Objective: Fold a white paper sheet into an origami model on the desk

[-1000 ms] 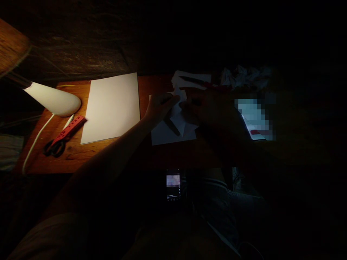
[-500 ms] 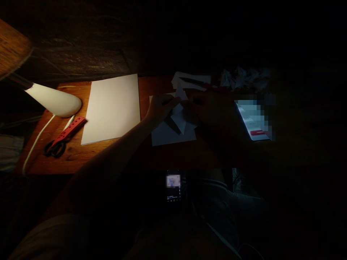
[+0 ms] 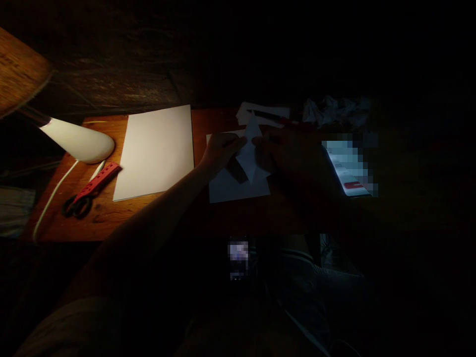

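A piece of folded paper (image 3: 250, 153), white and pointed at top and bottom, is held up between my two hands. My left hand (image 3: 222, 152) pinches its left edge, thumb on the near face. On the opposite edge, my right hand (image 3: 270, 148) closes with its thumb against the paper; most of that hand is lost in shadow. Beneath them a white sheet (image 3: 238, 193) lies on the wooden table, with the folded paper's dark shadow across it.
Left of my hands lies a stack of white paper (image 3: 156, 153). Beyond it are scissors with a red cover (image 3: 98, 183) and a lamp (image 3: 80, 141). Crumpled or folded papers (image 3: 334, 111), a paper pile (image 3: 243, 114) and a lit phone (image 3: 345, 168) sit behind and right. Another phone (image 3: 238, 258) glows below the table edge.
The folded paper has turned slightly more upright and its top point has shifted right. My right thumb has moved a little along its edge. The whole view has shifted slightly.
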The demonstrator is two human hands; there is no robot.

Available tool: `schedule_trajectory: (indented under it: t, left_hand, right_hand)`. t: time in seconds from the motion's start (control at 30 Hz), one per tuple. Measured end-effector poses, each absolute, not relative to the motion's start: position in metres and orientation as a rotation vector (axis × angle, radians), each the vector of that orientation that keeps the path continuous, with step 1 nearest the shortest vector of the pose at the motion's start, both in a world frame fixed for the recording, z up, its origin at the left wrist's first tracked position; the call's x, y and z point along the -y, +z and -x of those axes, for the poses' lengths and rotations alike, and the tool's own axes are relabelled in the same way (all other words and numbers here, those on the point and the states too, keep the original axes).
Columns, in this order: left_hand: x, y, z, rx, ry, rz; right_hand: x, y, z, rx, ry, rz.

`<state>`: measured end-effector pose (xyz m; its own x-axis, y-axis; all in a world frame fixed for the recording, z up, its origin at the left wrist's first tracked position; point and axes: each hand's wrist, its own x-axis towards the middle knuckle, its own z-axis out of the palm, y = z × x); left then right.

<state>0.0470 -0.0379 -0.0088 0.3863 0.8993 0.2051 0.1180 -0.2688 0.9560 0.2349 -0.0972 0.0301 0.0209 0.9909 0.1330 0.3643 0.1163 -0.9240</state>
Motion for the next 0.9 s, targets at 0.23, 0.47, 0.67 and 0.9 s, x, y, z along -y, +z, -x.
schedule_trajectory:
  t: [0.23, 0.47, 0.67, 0.9]
  left_hand:
    - [0.039, -0.007, -0.047, -0.921, 1.035, -1.714]
    - [0.039, -0.009, -0.046, -0.866, 1.013, -1.707]
    - [0.040, -0.007, -0.044, -0.843, 0.975, -1.763]
    - [0.043, 0.000, -0.047, -0.880, 1.008, -1.723]
  right_hand:
    - [0.092, 0.021, -0.234, 1.453, 0.938, 1.363]
    - [0.088, 0.017, -0.237, 1.431, 0.943, 1.359]
    - [0.088, 0.019, -0.239, 1.415, 0.898, 1.409]
    - [0.089, 0.022, -0.240, 1.409, 0.922, 1.383]
